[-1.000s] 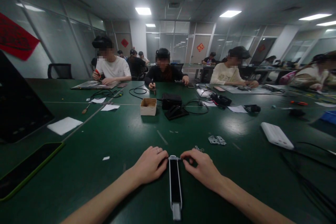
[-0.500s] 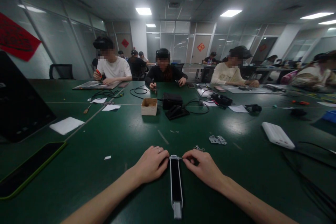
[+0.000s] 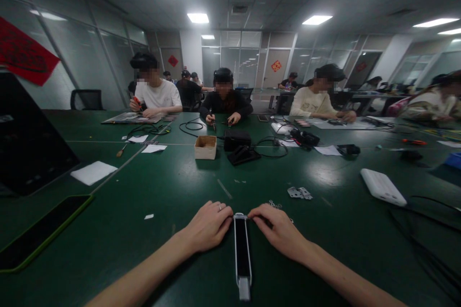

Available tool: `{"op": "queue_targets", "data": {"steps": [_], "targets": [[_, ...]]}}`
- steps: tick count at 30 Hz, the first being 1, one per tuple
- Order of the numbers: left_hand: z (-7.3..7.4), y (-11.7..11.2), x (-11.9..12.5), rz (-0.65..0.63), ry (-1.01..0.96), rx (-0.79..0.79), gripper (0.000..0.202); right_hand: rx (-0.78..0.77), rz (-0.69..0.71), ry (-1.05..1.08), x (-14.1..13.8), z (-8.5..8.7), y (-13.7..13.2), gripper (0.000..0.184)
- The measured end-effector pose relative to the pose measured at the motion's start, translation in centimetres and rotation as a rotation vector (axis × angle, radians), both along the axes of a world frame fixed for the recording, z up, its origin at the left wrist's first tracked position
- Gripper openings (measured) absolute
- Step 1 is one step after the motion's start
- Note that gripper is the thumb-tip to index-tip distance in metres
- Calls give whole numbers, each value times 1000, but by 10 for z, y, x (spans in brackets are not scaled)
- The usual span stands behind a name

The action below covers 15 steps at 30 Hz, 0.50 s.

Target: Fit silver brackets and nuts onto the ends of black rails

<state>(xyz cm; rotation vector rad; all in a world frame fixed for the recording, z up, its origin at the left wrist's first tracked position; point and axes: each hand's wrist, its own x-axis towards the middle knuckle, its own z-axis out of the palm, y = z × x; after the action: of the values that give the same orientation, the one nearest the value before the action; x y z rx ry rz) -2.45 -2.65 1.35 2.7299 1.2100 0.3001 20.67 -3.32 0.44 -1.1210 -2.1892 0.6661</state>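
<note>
A long narrow black device with a silver frame (image 3: pixel 242 252) lies on the green table (image 3: pixel 169 192), pointing away from me. My left hand (image 3: pixel 209 226) rests curled at the left of its far end, a ring on one finger, fingertips touching the end. My right hand (image 3: pixel 276 229) is curled at the right of the same end, its fingers pinched against the corner. What the fingertips pinch is too small to make out. Small metal parts (image 3: pixel 274 205) lie just beyond my right hand.
A metal bracket (image 3: pixel 299 193) lies ahead right, a white power bank (image 3: pixel 382 187) farther right with black cables. A cardboard box (image 3: pixel 205 147) and black charger (image 3: pixel 237 140) stand mid-table. A phone (image 3: pixel 39 232) and dark screen (image 3: pixel 29 144) are at left. Several people work across the table.
My hands stay at the device's far end with only slight finger shifts. The view has drifted a little. The person in black opposite has drawn both hands together.
</note>
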Motion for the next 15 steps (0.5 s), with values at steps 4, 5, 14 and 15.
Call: {"op": "queue_targets", "data": {"steps": [4, 5, 14, 15], "targets": [[-1, 0, -2, 3, -67, -55, 17, -126, -43, 47, 1, -1, 1, 19], [-1, -1, -2, 5, -91, -76, 17, -168, -47, 87, 1, -2, 2, 19], [10, -5, 3, 73, -380, -373, 24, -459, 31, 480, -6, 1, -3, 23], [12, -7, 5, 71, -438, -423, 25, -475, 32, 501, -5, 0, -3, 25]]}}
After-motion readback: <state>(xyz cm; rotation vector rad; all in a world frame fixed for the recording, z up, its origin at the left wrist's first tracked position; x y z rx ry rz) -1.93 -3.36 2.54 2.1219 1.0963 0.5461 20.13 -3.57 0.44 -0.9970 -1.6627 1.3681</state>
